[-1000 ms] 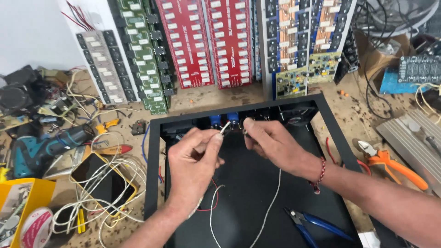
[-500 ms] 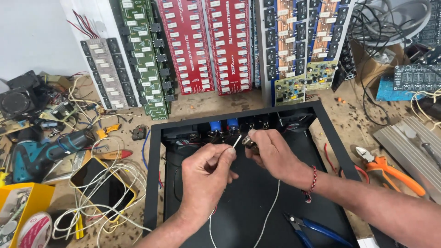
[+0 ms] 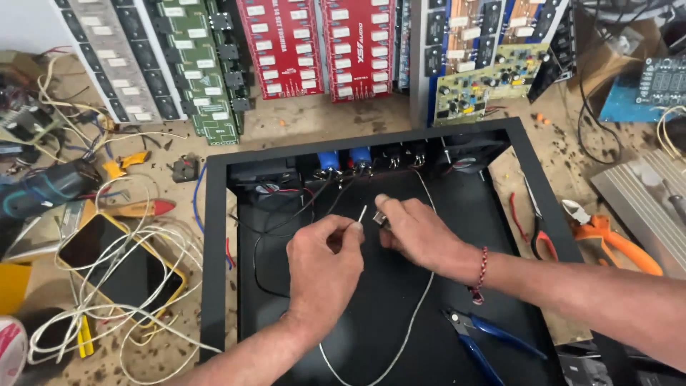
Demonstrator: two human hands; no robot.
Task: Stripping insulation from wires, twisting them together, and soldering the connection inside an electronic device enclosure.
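Note:
My left hand (image 3: 323,266) pinches the bare end of a thin white wire (image 3: 400,336), its tip sticking up between the two hands. My right hand (image 3: 420,234), with a red bead bracelet on its wrist, grips a small metal part right beside that wire tip. Both hands hover inside an open black metal case (image 3: 213,286). Along the case's back wall sit two blue sockets (image 3: 343,160) and several dark knobs, with black wires trailing from them.
Blue-handled cutters (image 3: 486,334) lie on the case floor at the right. Orange-handled pliers (image 3: 607,236) rest outside the case on the right. At the left are a phone (image 3: 114,264) under tangled white cable and a cordless drill (image 3: 50,187). Circuit boards (image 3: 314,43) lean along the back.
Both hands have drawn back from the rear sockets toward the middle of the case, keeping the wire end and small part together. The view has tilted down.

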